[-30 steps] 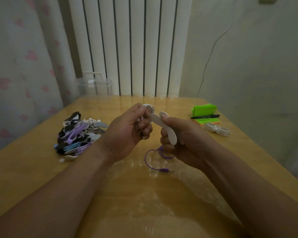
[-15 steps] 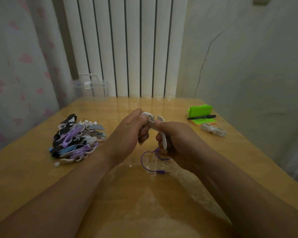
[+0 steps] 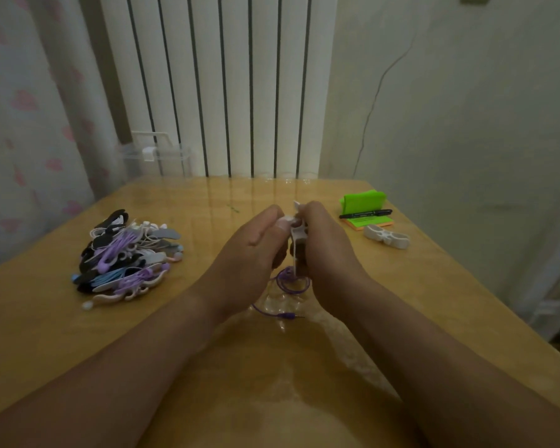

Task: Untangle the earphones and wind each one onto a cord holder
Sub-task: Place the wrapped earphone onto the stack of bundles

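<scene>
My right hand (image 3: 325, 250) grips a white cord holder (image 3: 296, 236), held upright and edge-on above the middle of the wooden table (image 3: 207, 367). My left hand (image 3: 251, 253) presses against it from the left, thumb and fingers pinching at its top. A purple earphone cord (image 3: 288, 281) hangs in loops below the two hands, and its plug (image 3: 290, 316) lies on the table. The earbuds are hidden between my fingers.
A pile of wound earphones on holders (image 3: 128, 257) lies at the left. At the right sit a spare white cord holder (image 3: 387, 236), a black marker (image 3: 366, 214) on orange and green sticky notes, and a green object (image 3: 362, 200). A radiator stands behind the table.
Both hands have closed together and sunk a little. The white holder has turned from slanted and broadside to upright and edge-on. The purple cord loop has drawn up shorter under the hands.
</scene>
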